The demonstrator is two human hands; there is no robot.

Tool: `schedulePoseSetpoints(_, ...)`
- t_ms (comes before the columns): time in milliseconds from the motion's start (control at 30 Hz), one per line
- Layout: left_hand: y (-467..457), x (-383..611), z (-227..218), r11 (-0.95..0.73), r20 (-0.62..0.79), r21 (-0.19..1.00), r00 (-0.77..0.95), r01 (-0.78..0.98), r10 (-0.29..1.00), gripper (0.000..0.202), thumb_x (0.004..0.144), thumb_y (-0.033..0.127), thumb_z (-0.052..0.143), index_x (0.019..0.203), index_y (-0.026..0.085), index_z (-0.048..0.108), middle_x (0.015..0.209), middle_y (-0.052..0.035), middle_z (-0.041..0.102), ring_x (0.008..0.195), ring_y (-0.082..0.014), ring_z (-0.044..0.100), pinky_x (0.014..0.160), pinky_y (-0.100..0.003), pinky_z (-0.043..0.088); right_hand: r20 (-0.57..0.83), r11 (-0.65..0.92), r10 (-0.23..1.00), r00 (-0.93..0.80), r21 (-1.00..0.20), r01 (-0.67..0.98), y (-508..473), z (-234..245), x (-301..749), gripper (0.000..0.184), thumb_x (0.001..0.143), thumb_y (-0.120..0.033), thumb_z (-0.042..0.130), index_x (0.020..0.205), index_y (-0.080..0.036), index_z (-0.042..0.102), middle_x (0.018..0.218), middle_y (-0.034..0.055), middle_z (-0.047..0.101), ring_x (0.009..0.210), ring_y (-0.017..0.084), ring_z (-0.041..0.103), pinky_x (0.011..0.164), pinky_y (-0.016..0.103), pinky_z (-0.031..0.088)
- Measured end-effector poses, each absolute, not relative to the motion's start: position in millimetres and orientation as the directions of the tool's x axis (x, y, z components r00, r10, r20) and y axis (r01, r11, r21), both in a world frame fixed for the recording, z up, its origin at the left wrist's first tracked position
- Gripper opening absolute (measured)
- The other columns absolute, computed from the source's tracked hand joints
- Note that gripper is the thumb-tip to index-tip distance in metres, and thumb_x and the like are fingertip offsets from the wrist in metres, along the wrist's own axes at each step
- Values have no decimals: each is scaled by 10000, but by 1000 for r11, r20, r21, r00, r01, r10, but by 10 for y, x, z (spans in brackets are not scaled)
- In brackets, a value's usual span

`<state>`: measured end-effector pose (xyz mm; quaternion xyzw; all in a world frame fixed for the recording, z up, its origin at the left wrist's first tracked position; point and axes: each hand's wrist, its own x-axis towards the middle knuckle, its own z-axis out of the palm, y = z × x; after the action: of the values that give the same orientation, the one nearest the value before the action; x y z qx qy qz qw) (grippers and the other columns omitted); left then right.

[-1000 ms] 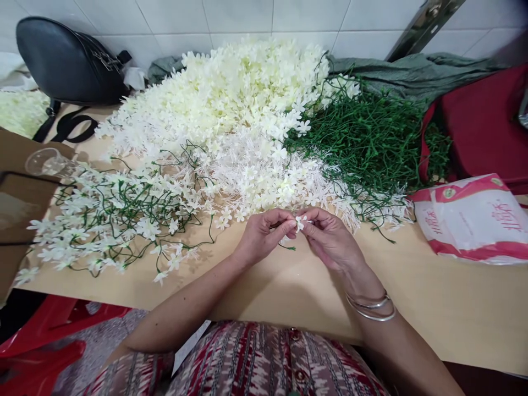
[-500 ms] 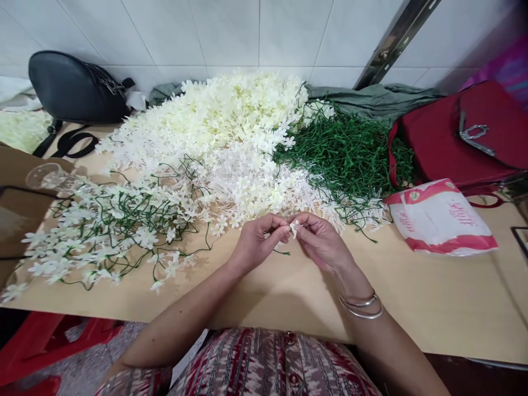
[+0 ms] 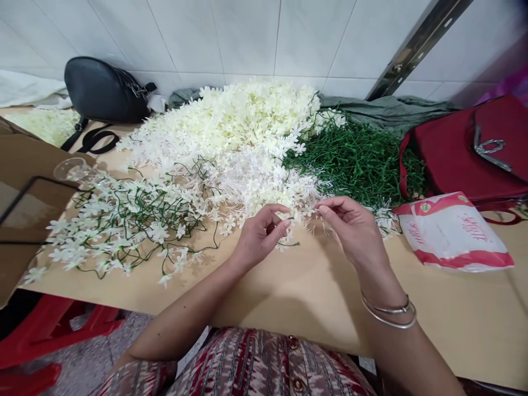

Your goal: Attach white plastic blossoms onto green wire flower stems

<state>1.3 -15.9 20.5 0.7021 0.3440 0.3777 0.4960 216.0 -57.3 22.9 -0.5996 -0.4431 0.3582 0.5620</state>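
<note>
Since the earlier frame, the right hand (image 3: 355, 231) is moving away from the left, leaving a gap where both were meeting around a small white flower; the joint fingerwork seems to be breaking off.

Leftmost, a tangle of stemmed white flowers (image 3: 138, 217) is lying on the table (image 3: 272, 297). The left hand (image 3: 258, 236) is curling its fingers around a green stem (image 3: 295, 243), whose end is poking out below, in front of the white filaments (image 3: 243, 173). Rightward, the right hand is bringing thumb and forefinger close together near the green stem heap (image 3: 355, 159); whether it is gripping anything, I cannot tell.
</note>
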Motion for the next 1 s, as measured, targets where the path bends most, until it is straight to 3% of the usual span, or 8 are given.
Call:
schedulePoseSetpoints(133,-145,7,183,-207,205,977,433,-43,878,273,1035,441,599,1188,222,543,726,53,635,568,-91,582,591,-210,492,285,111,914,289,-860,498,-206,336,2166,52,866,-267,707,882,-240,748,925,46,752,845,217,671,839,386,539)
schedulePoseSetpoints(233,-139,6,180,-275,292,956,385,-99,876,223,1061,420,556,1011,210,611,806,0,645,703,-114,642,709,-251,544,347,156,908,233,-798,582,108,324,2029,91,879,-246,656,927,-233,732,941,57,732,834,225,657,814,383,539)
schedulePoseSetpoints(367,-123,-27,196,-412,402,911,265,-18,877,325,1058,345,546,808,196,691,929,-70,707,929,-177,686,895,-336,561,368,163,915,163,-710,684,427,242,1804,245,860,-177,659,1091,-226,725,1034,75,686,793,215,624,801,376,530)
schedulePoseSetpoints(500,-111,-58,191,-445,432,895,167,45,886,256,1060,286,520,990,202,751,1040,-96,731,991,-194,710,902,-355,587,369,152,916,157,-681,716,503,204,1749,164,856,-95,598,886,-205,716,955,87,675,823,237,622,811,388,509)
schedulePoseSetpoints(600,-103,-57,164,-523,514,848,101,91,852,233,1054,234,543,1185,214,735,1153,-95,717,939,-156,727,943,-352,586,372,140,909,191,-701,699,371,216,1844,110,873,-146,626,831,-207,707,907,74,685,814,230,626,793,382,502)
schedulePoseSetpoints(700,-100,-38,143,-564,557,816,90,125,825,266,1049,217,558,1270,218,707,1235,-101,702,925,-141,739,924,-329,598,341,142,902,266,-814,563,154,232,1959,57,858,-235,688,813,-221,720,868,43,713,777,207,619,784,375,502)
schedulePoseSetpoints(833,-110,-3,141,-581,553,794,184,178,813,231,1041,245,599,1229,210,729,1229,-110,725,996,-157,745,908,-297,610,47,24,977,207,-993,112,-117,230,1968,183,772,-389,828,857,-251,745,747,2,704,708,195,623,715,365,515)
schedulePoseSetpoints(1000,-115,20,146,-601,550,778,262,185,793,198,1024,278,654,1181,204,748,1125,-94,764,936,-149,739,886,-286,599,-151,-126,986,75,-956,-265,-330,249,1754,328,664,-445,950,854,-278,740,762,-15,718,735,181,660,784,361,568)
